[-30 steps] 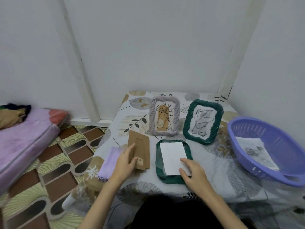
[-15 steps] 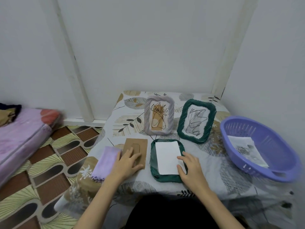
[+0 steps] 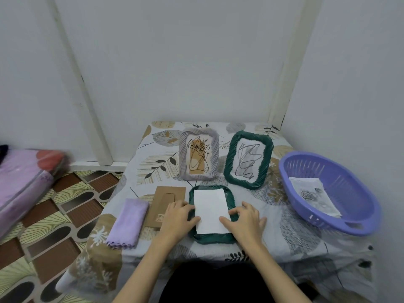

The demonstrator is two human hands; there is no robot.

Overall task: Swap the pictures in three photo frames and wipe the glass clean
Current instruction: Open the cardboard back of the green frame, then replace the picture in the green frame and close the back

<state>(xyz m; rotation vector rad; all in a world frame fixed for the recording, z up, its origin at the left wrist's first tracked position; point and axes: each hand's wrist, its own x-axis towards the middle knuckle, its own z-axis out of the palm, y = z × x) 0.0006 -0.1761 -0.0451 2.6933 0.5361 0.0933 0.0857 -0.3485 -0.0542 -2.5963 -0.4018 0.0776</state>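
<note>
A dark green frame [image 3: 213,238] lies face down on the table with a white sheet [image 3: 209,209] in its opening. My left hand [image 3: 178,217] rests at the frame's left edge, fingertips on the sheet. My right hand [image 3: 246,217] touches the sheet's lower right corner and the frame's right rim. The brown backing board [image 3: 166,199] lies flat to the left, partly under my left hand. A lilac cloth [image 3: 129,221] lies beside it. A grey frame [image 3: 199,156] and a second green frame [image 3: 248,159] stand upright behind, each holding a line drawing.
A purple plastic basket [image 3: 358,215] at the table's right holds printed pictures [image 3: 312,194]. The table [image 3: 290,228] has a leaf-patterned cover and sits in a corner between white walls. A pink mattress [image 3: 21,182] lies on the patterned floor at left.
My left hand let go of the brown backing board, which now lies flat, and moved right onto the face-down frame. My right hand stayed on the sheet.
</note>
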